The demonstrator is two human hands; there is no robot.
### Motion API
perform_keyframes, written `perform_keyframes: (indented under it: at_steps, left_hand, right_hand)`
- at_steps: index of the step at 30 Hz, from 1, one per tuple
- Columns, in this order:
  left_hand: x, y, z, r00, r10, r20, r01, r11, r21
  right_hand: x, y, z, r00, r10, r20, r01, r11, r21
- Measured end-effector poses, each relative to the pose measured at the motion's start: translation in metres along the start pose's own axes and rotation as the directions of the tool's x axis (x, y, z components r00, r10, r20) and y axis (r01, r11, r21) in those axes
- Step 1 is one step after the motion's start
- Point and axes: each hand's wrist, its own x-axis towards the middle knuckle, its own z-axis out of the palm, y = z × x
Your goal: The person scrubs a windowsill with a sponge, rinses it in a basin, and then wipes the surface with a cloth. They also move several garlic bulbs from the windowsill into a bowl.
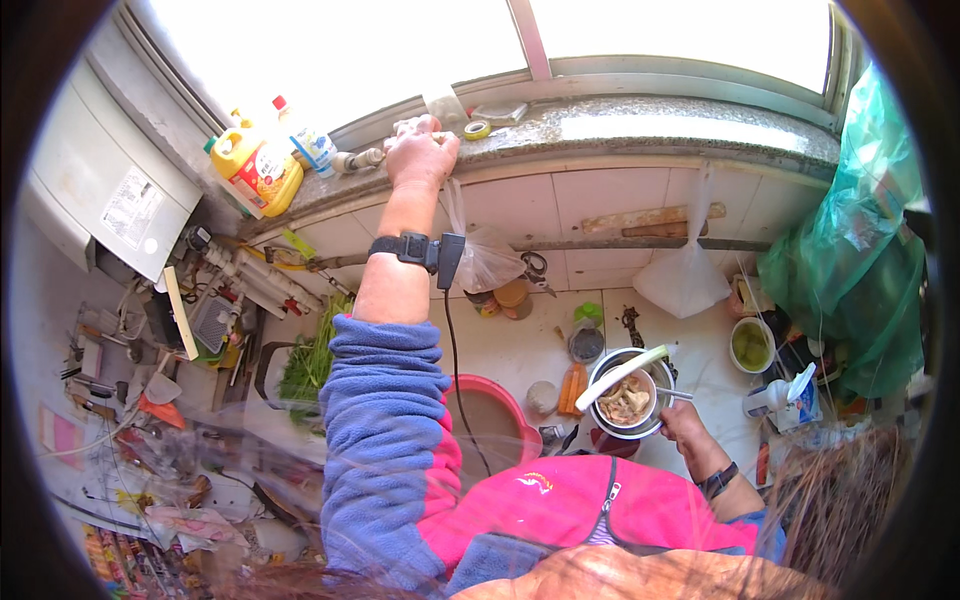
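At the windowsill my left hand [424, 154] reaches far forward, fingers curled; a small pale thing shows at the fingertips, but whether it is gripped is unclear. A clear plastic bag [487, 259] hangs just below that wrist. My right hand [684, 424] holds a metal bowl [658, 409] by its near right rim. Inside the metal bowl sits a white bowl [651, 381] with pieces of pale meat [625, 401]. A white scallion stalk [619, 379] lies across both bowls, and a metal utensil handle [675, 392] sticks out to the right.
A pink basin [517, 409] of cloudy water and leafy greens [307, 371] stand left on the counter. Nearby are carrots [572, 388], scissors [535, 264] and a green-lidded jar [587, 334]. On the sill are a yellow jug [255, 169] and tape [477, 130]. Green bags [840, 285] hang right.
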Motion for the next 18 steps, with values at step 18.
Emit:
perform_keyframes:
  at_steps: [18]
  left_hand:
    - [0.004,-0.031,0.016,0.869,0.397,-0.294,-0.432,0.900,-0.063]
  right_hand:
    - [0.002,-0.012,0.006,1.000,0.014,0.004,-0.014,1.000,-0.013]
